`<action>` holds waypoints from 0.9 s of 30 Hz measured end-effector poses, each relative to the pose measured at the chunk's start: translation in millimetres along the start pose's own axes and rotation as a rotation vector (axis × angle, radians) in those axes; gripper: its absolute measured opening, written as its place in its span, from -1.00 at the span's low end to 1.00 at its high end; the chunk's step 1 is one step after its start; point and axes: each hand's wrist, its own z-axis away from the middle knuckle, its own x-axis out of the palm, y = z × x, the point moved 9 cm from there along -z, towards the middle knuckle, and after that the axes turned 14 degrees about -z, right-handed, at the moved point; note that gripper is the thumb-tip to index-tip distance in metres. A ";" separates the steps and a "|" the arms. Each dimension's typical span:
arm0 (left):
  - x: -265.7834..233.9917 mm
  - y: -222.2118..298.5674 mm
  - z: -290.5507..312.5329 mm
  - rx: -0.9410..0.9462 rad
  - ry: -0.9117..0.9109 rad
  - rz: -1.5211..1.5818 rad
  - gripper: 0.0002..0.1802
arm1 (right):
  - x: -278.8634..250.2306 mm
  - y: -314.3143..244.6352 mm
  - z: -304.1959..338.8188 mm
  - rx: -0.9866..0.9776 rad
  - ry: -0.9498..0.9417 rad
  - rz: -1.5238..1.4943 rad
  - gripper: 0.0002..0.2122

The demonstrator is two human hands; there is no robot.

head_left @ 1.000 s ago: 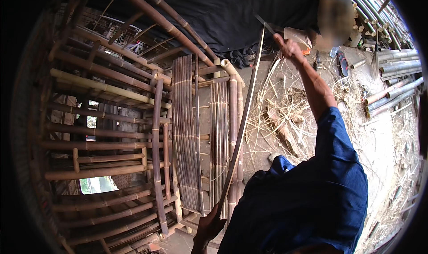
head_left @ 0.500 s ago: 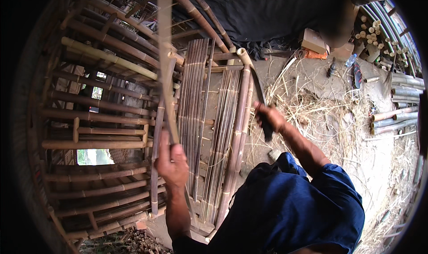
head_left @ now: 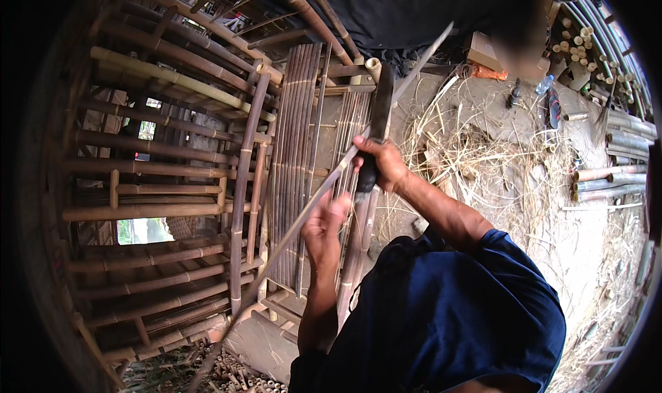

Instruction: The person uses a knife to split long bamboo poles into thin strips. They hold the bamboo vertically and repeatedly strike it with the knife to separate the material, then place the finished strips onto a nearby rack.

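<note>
My right hand [head_left: 385,162] is closed around the black handle of a machete [head_left: 383,107], whose dark blade points away from me. Its thumb lies against a long, pale bamboo strip [head_left: 420,65], which crosses the handle and runs slantwise from far right to near left. Beside the strip, just left of the machete handle, is my left hand [head_left: 325,231]. Its fingers are smeared by motion, so I cannot tell whether they grip the strip. Beneath both hands is a bamboo bench frame [head_left: 249,152] with dark slats [head_left: 293,158].
Bamboo racks [head_left: 158,210] fill the left side. Shavings [head_left: 476,165] litter the floor at right, with a cardboard box [head_left: 485,52], a plastic bottle [head_left: 545,84] and a sandal [head_left: 554,108] beyond. Bamboo poles [head_left: 610,179] lie at far right. Black cloth [head_left: 427,7] hangs at the back.
The strip has swung from nearly upright on the left to a slant across my right hand. My left hand has moved right, and my right hand slightly left with the machete.
</note>
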 end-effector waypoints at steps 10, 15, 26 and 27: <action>38.0 -76.5 7.5 -0.022 -0.679 -0.150 -0.44 | -25.1 -84.5 -27.0 -0.309 0.038 0.882 -0.55; 39.7 -59.4 -4.8 -0.030 -0.324 0.006 -0.57 | -29.6 -81.8 -6.2 -0.272 0.049 1.606 -0.28; 42.4 -58.7 9.6 0.137 -0.252 -0.024 -0.57 | -72.1 -41.5 -1.0 -0.724 0.066 2.088 -0.34; 33.8 -86.0 12.8 -0.061 -0.365 -0.308 -0.55 | -60.8 -43.0 4.9 -0.516 0.012 2.022 -0.33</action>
